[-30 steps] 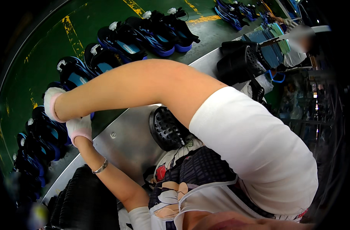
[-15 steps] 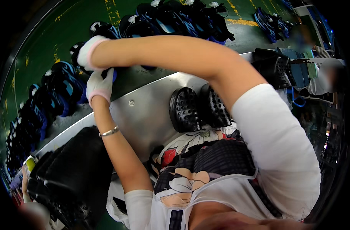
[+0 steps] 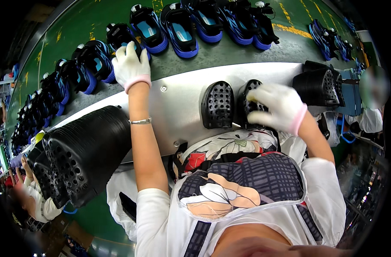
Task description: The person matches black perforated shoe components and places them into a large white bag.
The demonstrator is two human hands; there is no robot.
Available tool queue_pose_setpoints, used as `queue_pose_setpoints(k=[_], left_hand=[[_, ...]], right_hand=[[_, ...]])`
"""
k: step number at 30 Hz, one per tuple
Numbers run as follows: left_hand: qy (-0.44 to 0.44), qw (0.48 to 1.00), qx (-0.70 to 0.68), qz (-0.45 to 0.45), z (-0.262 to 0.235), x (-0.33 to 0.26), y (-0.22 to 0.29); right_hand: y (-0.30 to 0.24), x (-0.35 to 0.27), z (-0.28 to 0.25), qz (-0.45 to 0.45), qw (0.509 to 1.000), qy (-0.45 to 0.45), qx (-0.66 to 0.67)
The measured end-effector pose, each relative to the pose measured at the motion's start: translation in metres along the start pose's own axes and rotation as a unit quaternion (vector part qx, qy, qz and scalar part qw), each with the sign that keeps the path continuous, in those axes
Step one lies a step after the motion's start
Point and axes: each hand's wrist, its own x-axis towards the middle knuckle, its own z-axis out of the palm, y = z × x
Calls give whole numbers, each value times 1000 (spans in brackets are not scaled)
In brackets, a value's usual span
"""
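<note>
My left hand (image 3: 132, 64), in a white glove with a pink cuff, reaches over the heel of a black and blue shoe (image 3: 119, 34) in the row along the green surface. Its fingers and thumb lie around the heel; part of the grip is hidden. My right hand (image 3: 278, 107), gloved too and a little blurred, hovers at a black shoe-shaped piece with round holes (image 3: 252, 88). Its fingers are curved and apart, partly covering the piece. A matching black perforated piece (image 3: 219, 105) stands beside it on the metal ledge (image 3: 169, 115) in front of me.
Several black and blue shoes (image 3: 178, 32) curve in a row across the far side. Nested black perforated pieces form a large stack (image 3: 88, 145) at left and a smaller one (image 3: 317, 85) at right. Another person (image 3: 43, 195) is at the lower left.
My right hand has drawn back from beside my left hand, across to the black perforated piece. My left hand has shifted right and away from me. The shoes have shifted in the view.
</note>
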Motion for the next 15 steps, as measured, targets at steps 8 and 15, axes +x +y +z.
queue_pose_setpoints(k=[8, 15], left_hand=[[-129, 983, -128, 26, 27, 22, 14], [-221, 965, -115, 79, 35, 24, 30]], right_hand=[[1, -47, 27, 0, 998, 67, -10], [10, -49, 39, -10, 990, 139, 31]])
